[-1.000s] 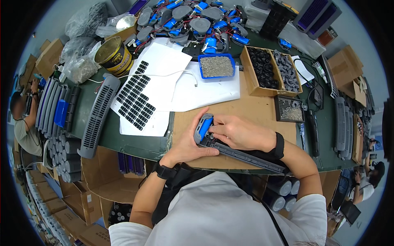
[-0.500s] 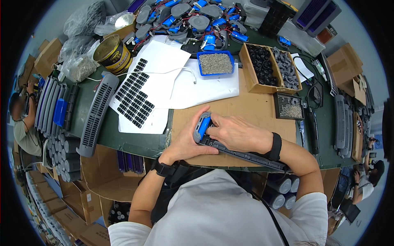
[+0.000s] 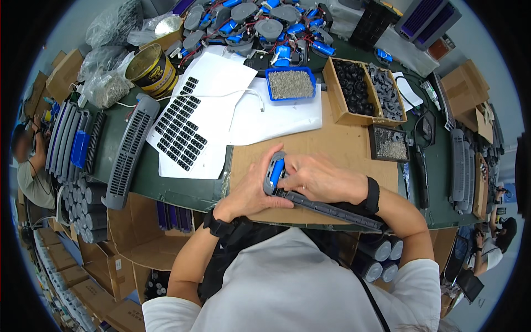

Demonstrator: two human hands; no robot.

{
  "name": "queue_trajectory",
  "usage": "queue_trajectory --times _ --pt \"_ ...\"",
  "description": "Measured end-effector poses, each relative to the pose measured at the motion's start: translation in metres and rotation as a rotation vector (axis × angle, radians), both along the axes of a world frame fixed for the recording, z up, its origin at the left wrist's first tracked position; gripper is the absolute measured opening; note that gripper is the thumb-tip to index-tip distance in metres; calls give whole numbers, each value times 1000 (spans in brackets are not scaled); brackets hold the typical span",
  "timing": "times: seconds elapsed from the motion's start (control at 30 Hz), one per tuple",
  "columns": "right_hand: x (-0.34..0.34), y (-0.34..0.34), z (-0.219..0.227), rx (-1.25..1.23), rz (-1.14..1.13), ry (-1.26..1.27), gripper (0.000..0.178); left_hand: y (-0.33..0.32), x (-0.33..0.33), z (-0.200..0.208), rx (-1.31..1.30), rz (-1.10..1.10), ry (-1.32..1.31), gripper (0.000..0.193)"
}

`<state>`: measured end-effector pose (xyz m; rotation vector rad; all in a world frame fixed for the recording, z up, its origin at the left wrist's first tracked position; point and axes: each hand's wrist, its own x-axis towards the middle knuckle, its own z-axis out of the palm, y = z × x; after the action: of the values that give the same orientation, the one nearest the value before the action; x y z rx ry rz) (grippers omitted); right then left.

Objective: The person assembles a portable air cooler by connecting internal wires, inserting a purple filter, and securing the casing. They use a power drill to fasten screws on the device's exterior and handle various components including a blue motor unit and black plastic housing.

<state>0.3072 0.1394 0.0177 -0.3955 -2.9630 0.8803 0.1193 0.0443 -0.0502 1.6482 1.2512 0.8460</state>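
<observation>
My left hand (image 3: 251,188) wraps round the end of a long dark grey plastic housing (image 3: 337,211), thumb along its near side. A grey round base (image 3: 270,180) with a blue battery pack (image 3: 277,172) sits at that end, between my two hands. My right hand (image 3: 321,178) reaches over from the right, its fingers bent and pressed together at the battery's side. What those fingertips hold, if anything, is hidden. The housing slants down to the right, below my right wrist, over the edge of a cardboard sheet (image 3: 348,149).
Beyond my hands lie a blue tray of small screws (image 3: 291,84), a wooden box of black and grey parts (image 3: 354,113) and a black tray (image 3: 389,145). A sheet of black stickers (image 3: 182,133) and a slotted grey cover (image 3: 130,155) lie left. Battery assemblies (image 3: 269,29) pile up behind.
My hands stay at the same end of the housing, with only slight shifts of the right fingers and of the housing's tilt.
</observation>
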Motion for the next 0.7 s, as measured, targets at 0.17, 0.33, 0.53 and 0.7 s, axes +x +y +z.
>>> queue_trajectory --times 0.17,0.33,0.53,0.7 --pt "1 -2 4 -15 23 -5 17 1 0 4 51 -1 46 126" --pt "5 -2 16 -119 46 92 14 -4 11 4 14 67 -202 122" --pt "23 -16 84 -277 -59 404 14 -11 14 75 385 171 -213 111" --pt "48 -23 129 -452 -183 750 13 -9 4 156 717 166 -54 102"
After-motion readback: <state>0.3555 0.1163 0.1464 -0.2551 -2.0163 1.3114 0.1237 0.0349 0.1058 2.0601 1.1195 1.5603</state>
